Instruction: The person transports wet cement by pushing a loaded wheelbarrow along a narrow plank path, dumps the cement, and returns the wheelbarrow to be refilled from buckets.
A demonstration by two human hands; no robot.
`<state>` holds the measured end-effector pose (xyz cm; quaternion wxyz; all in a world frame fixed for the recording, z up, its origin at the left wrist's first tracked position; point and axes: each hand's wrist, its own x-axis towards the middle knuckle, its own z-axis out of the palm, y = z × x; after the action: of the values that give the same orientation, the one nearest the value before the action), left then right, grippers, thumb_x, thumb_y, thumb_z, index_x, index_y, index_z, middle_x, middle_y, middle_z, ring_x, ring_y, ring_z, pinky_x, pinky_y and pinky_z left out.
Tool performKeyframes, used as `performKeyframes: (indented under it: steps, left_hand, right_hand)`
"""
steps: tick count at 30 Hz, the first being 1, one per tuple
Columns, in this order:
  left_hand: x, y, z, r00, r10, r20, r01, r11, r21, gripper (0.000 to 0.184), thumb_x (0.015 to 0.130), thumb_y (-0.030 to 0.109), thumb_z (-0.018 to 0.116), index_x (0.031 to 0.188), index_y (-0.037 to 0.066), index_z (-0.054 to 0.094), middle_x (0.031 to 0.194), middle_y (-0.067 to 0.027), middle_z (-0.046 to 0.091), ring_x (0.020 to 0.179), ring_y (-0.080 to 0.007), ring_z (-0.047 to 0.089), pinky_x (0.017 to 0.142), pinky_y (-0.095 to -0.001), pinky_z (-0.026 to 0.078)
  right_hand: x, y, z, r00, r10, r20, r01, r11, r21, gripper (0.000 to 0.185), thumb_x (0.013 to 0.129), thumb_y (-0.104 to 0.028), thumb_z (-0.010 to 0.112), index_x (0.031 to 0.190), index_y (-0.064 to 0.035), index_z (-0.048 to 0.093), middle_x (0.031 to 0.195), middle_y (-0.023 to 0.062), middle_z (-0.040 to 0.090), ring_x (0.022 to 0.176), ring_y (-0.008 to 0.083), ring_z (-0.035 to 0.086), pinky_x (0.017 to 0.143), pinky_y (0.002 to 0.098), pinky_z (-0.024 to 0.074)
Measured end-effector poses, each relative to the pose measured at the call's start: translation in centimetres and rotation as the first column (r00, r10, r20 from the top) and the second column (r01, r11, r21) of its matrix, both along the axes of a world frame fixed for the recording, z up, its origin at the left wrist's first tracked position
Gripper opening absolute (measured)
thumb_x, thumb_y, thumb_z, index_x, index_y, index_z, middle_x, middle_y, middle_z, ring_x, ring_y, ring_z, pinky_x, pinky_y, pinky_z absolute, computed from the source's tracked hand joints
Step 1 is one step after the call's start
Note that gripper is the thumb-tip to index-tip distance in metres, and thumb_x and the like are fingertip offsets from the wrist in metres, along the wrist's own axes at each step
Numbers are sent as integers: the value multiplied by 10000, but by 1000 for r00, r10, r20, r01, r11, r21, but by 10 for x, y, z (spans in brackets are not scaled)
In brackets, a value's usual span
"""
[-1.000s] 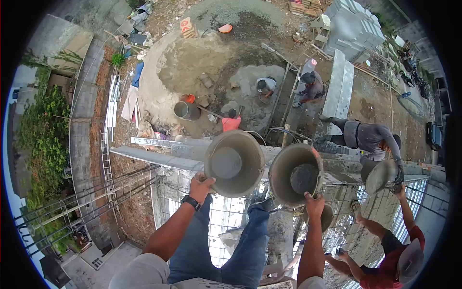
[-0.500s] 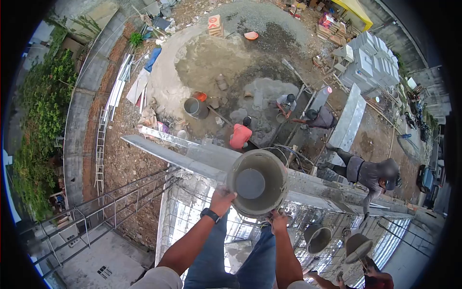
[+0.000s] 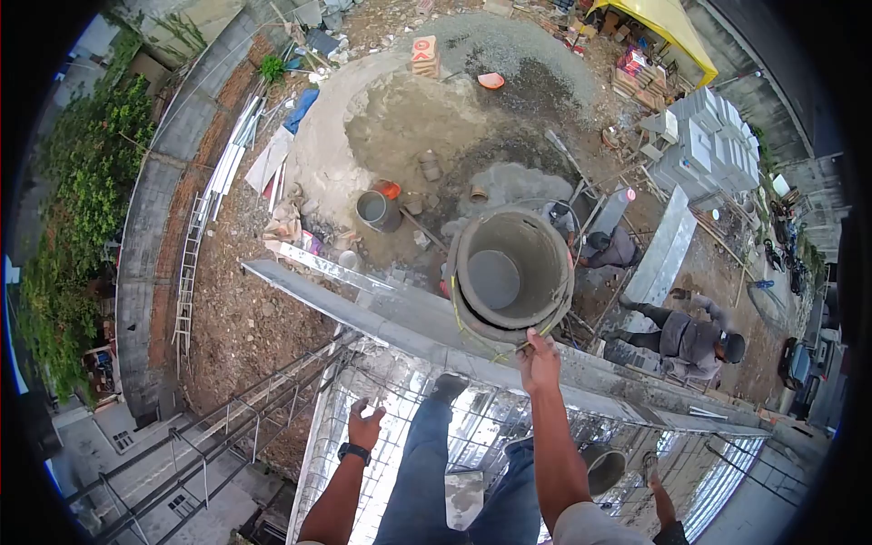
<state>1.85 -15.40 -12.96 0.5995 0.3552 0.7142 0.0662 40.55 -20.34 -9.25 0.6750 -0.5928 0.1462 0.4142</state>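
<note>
Nested buckets (image 3: 545, 263), two, grey with mortar, one seated inside the other: centre of the scene, mouths turned up toward the viewer, above the concrete ledge (image 3: 381, 320); a thin yellowish handle (image 3: 457, 309) hangs along the outer one. Right hand (image 3: 540, 363): pinching the near rim of the buckets, thumb and fingers closed on it, arm extended. Left hand (image 3: 365, 425): well apart from the buckets, to the near left, loosely curled, thumb and fingertips apart; dark watch (image 3: 353, 451) at the wrist. Beneath the arms: a rebar grid (image 3: 413, 381) over a bright surface, and jeans-clad legs (image 3: 420, 454). Near right: a further bucket (image 3: 604, 468), just beside the right forearm, and another person's forearm (image 3: 663, 500). Right, beyond the ledge: a co-worker in grey (image 3: 695, 336), bent over. Far left of centre: a metal drum (image 3: 380, 213) with an orange item (image 3: 388, 189) beside it, and a ladder (image 3: 187, 282). Far: an orange basin (image 3: 490, 81), stacked bags (image 3: 424, 56), and, to the right, grey blocks (image 3: 704, 141).
</note>
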Motion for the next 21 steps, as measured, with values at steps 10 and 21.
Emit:
performKeyframes:
  steps: [10,21]
  left_hand:
    - [-18,-49,-21,999,24,45,-16,982,-186,642,813,205,763,1329,41,418,1302,-163,467,1005,-226,593,685,-350,571]
    - [25,-51,-41,971,-211,110,228,958,-174,579,787,261,797,1230,17,516,1185,-117,590,795,-143,622,579,-278,513]
  right_hand:
    - [71,227,-71,980,189,-54,-194,975,-106,680,913,-514,594,1337,-10,424,1271,162,565,1058,259,617,886,376,492]
    - [-33,-112,-147,921,356,-161,-388,784,-485,274,923,-293,638,947,-20,620,820,74,667,673,156,639,539,298,483]
